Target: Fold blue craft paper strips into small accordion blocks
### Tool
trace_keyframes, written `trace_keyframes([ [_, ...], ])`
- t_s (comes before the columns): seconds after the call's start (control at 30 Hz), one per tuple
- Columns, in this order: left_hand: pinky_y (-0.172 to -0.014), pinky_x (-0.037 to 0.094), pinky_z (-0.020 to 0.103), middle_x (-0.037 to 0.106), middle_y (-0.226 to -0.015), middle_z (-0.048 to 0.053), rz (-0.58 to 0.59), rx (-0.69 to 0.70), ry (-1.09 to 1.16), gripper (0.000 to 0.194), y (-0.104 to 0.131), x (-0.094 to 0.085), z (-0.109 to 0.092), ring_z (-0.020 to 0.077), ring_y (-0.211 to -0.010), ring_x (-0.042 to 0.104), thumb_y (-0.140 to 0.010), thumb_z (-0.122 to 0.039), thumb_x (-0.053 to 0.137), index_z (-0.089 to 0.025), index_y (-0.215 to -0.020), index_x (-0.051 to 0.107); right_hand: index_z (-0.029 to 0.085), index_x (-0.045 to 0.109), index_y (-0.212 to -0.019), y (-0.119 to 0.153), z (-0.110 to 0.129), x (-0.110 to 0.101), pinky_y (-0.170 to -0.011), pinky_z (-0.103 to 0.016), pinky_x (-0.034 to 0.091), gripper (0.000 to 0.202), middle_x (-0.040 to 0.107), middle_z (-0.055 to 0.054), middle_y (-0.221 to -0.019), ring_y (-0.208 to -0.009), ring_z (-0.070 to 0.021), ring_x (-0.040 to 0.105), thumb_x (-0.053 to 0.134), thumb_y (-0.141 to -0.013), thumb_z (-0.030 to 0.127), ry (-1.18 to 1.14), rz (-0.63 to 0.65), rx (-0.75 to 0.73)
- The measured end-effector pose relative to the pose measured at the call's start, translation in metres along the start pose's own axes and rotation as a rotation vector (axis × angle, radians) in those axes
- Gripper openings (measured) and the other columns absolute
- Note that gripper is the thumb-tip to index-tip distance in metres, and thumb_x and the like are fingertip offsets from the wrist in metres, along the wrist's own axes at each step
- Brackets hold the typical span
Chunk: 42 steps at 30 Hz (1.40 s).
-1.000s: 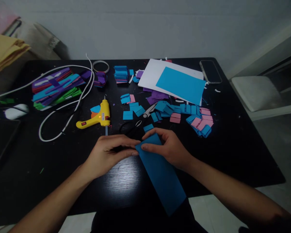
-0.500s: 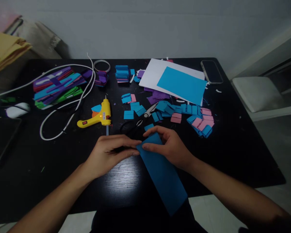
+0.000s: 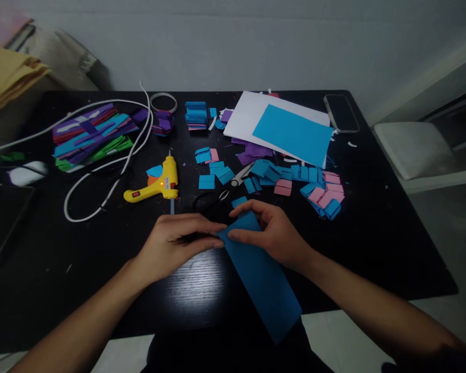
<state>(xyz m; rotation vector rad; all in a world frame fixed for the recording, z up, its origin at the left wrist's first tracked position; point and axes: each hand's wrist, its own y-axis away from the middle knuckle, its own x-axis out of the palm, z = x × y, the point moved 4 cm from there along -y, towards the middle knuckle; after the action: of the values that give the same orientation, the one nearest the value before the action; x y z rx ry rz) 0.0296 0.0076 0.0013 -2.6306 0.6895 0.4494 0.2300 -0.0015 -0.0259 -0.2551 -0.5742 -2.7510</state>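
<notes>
Blue strip (image 3: 266, 285) pinched in two hands over the table's (image 3: 380, 243) near edge.
Left hand (image 3: 178, 241) has thumb and fingertips closed on its upper-left corner; right hand (image 3: 277, 235) grips its top, thumb above. Beyond lie scissors (image 3: 239, 177) and folded pieces (image 3: 328, 196); glue gun (image 3: 155, 188) leftward.

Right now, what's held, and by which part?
Blue paper strip, held near its far end by the right hand, thumb on top. The left hand touches the strip's left corner; pinch unclear.
</notes>
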Motion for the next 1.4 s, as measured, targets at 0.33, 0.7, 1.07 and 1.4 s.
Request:
trace_keyframes([
  [0.33, -0.072, 0.062, 0.017, 0.083, -0.092, 0.001, -0.008, -0.025, 0.027, 0.024, 0.0, 0.001, 0.001, 0.0132, -0.08, 0.079, -0.083, -0.015, 0.085, -0.022, -0.106, 0.082, 0.022, 0.072, -0.099, 0.0, -0.001, 0.001, -0.053, -0.021, 0.048, 0.037, 0.068, 0.005, -0.074, -0.06, -0.01, 0.06, 0.095, -0.069, 0.029, 0.009, -0.01, 0.011],
  [0.7, -0.049, 0.049, 0.018, 0.067, -0.064, -0.002, 0.12, -0.423, 0.182, 0.025, 0.007, 0.015, 0.009, 0.0092, -0.052, 0.062, -0.101, -0.031, 0.061, -0.016, -0.083, 0.068, 0.021, 0.071, -0.099, -0.001, -0.002, 0.004, -0.057, -0.024, 0.052, 0.036, 0.069, 0.003, -0.075, -0.063, -0.0125, 0.063, 0.092, -0.071, 0.031, 0.076, -0.04, 0.017],
  [1.07, -0.052, 0.047, 0.018, 0.067, -0.066, -0.001, 0.132, -0.348, 0.098, 0.026, 0.01, 0.006, 0.005, 0.0094, -0.056, 0.062, -0.103, -0.03, 0.057, -0.017, -0.083, 0.065, 0.018, 0.076, -0.082, 0.004, 0.009, -0.015, -0.061, -0.025, 0.051, 0.034, 0.074, 0.001, -0.074, -0.064, -0.0126, 0.066, 0.096, -0.066, 0.039, 0.055, -0.059, 0.079],
  [1.4, -0.053, 0.047, 0.019, 0.066, -0.066, -0.002, 0.092, -0.339, 0.051, 0.028, 0.022, 0.006, -0.008, 0.0101, -0.055, 0.062, -0.104, -0.034, 0.056, -0.017, -0.084, 0.065, 0.017, 0.075, -0.081, 0.006, 0.022, -0.004, -0.059, -0.026, 0.041, 0.036, 0.065, 0.001, -0.071, -0.063, -0.0118, 0.054, 0.082, -0.082, 0.052, 0.248, -0.057, -0.088],
])
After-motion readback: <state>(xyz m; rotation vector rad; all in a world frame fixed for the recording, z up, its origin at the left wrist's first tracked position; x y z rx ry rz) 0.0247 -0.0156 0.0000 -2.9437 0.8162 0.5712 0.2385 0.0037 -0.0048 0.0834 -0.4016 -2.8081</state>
